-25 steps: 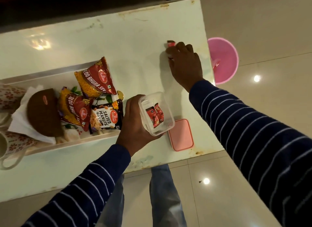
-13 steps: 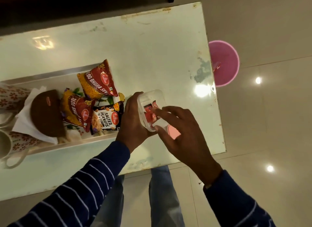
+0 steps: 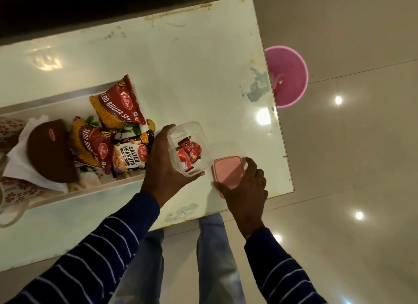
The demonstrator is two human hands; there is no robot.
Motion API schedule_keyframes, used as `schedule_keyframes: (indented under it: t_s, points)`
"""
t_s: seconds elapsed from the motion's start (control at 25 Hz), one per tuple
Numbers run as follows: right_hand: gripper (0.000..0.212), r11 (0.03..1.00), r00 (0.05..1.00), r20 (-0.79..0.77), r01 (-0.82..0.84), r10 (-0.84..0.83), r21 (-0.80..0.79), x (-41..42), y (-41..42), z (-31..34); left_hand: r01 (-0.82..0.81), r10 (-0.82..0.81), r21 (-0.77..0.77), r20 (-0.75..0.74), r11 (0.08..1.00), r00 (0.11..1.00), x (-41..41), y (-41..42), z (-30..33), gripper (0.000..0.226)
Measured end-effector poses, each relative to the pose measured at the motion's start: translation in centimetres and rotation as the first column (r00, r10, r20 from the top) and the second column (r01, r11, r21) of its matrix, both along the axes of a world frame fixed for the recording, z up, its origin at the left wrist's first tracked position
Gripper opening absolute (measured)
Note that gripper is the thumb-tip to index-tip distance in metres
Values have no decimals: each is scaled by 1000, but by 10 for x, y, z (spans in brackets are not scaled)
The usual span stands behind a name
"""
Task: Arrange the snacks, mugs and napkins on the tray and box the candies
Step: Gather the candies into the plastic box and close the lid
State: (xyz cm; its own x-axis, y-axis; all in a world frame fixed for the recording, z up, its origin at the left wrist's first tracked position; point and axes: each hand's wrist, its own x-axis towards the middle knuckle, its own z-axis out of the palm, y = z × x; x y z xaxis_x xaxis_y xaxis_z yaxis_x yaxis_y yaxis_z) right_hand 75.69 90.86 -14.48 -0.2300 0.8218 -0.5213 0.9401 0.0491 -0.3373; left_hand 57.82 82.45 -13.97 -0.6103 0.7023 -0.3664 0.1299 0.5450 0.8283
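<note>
My left hand [image 3: 161, 165] holds a clear plastic box [image 3: 187, 148] just above the table, tilted toward me, with several red candies [image 3: 188, 153] inside. Right of the box, my right hand [image 3: 246, 188] closes its thumb and fingers around the edges of the pink lid [image 3: 228, 171], which lies flat on the table. The white tray [image 3: 74, 197] at the left carries two red snack packets [image 3: 119, 104], a peanut packet [image 3: 130, 155], a brown packet [image 3: 51, 151] on a white napkin [image 3: 18, 168] and floral mugs [image 3: 15, 188].
The white table [image 3: 181, 66] ends just right of the lid and just below my hands. A pink bucket [image 3: 289, 75] stands on the tiled floor past the table's right edge. My legs show below the table's near edge.
My right hand picked a candy from the far right of the table, brought it to the box and dropped it in. It has since moved onto the pink lid. The left hand kept holding the box.
</note>
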Motion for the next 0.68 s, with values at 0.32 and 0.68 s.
schedule_keyframes:
  t_s: [0.32, 0.68]
  points:
    - [22, 997, 906, -417, 44, -69, -70, -23, 32, 32, 135, -136, -24, -76, 991, 988, 7, -2, 5, 112]
    - [58, 969, 901, -431, -155, 57, -194, -63, 13, 50, 128, -127, -5, -162, 992, 979, 12, 2, 18, 104]
